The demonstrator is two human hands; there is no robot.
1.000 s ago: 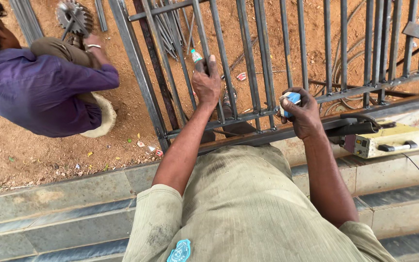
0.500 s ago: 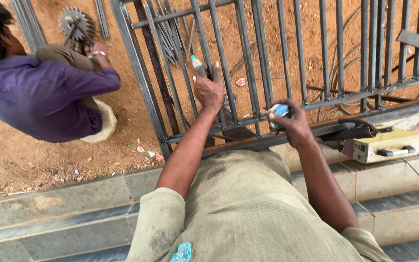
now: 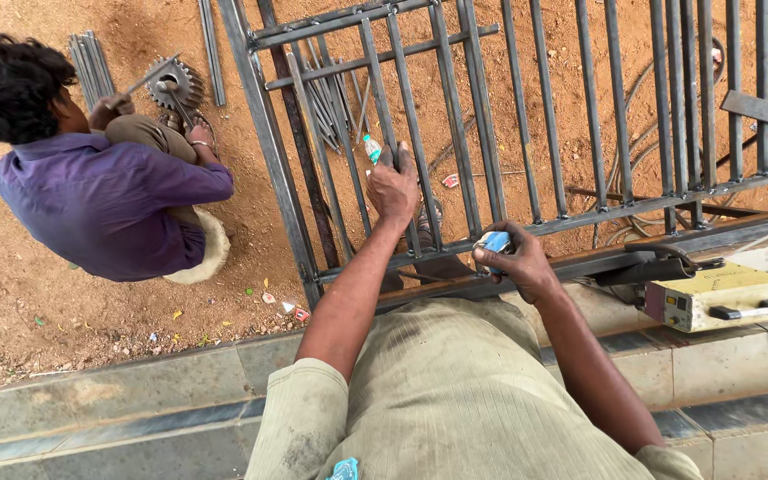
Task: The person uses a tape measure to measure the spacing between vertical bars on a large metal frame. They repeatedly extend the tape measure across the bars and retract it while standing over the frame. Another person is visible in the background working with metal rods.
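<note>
Two bare hands work at a steel gate frame (image 3: 580, 213) lying flat over the dirt. The left hand (image 3: 393, 191) is wrapped around one upright bar (image 3: 406, 124), fingers (image 3: 382, 162) curled shut on it; that bar's long axis runs away from the fingertips toward the frame's top rail. The right hand (image 3: 517, 267) is clamped on a small blue and white object (image 3: 494, 243), too hidden in the fist to identify, and it sits right against the lower cross rail (image 3: 633, 206), which runs crosswise past the knuckles.

One cream-yellow box-shaped machine (image 3: 717, 302) with one dark handle sits on the stone step, well beyond the right hand's knuckles, cables trailing from it. One small green and white packet (image 3: 372, 148) lies on the dirt just beyond the left fingertips.

One other person in a purple shirt (image 3: 100, 204) crouches well apart from the left hand, both hands at one toothed metal wheel (image 3: 173, 84). One bundle of thin rods (image 3: 92, 62) lies beside them.
</note>
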